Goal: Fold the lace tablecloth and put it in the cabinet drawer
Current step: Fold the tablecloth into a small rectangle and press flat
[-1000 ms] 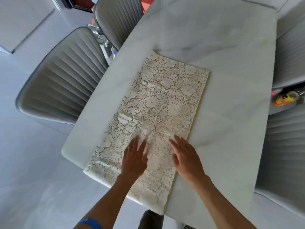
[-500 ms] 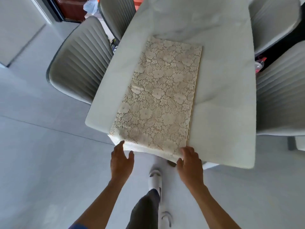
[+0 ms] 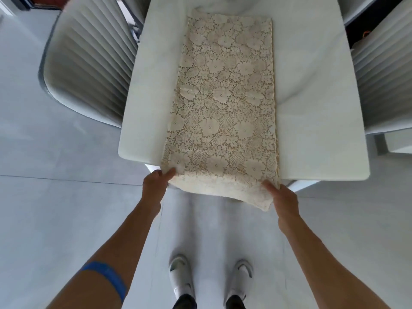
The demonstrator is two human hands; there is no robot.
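The cream lace tablecloth [image 3: 225,101] lies folded into a long strip on the white marble table [image 3: 316,134], its near end hanging over the table's front edge. My left hand [image 3: 155,186] pinches the near left corner of the cloth between thumb and fingers. My right hand [image 3: 283,197] grips the near right corner, thumb on top of the lace. Both corners are held just off the table edge. No cabinet or drawer is in view.
Grey ribbed chairs stand on both sides of the table, one at the left [image 3: 89,63] and one at the right [image 3: 383,70]. I stand on a pale tiled floor [image 3: 55,197] in front of the table's short end, my white shoes [image 3: 211,279] below.
A second ago both hands lay flat on the cloth. I stepped back, and my hands slid to the near end and took hold of its two corners.
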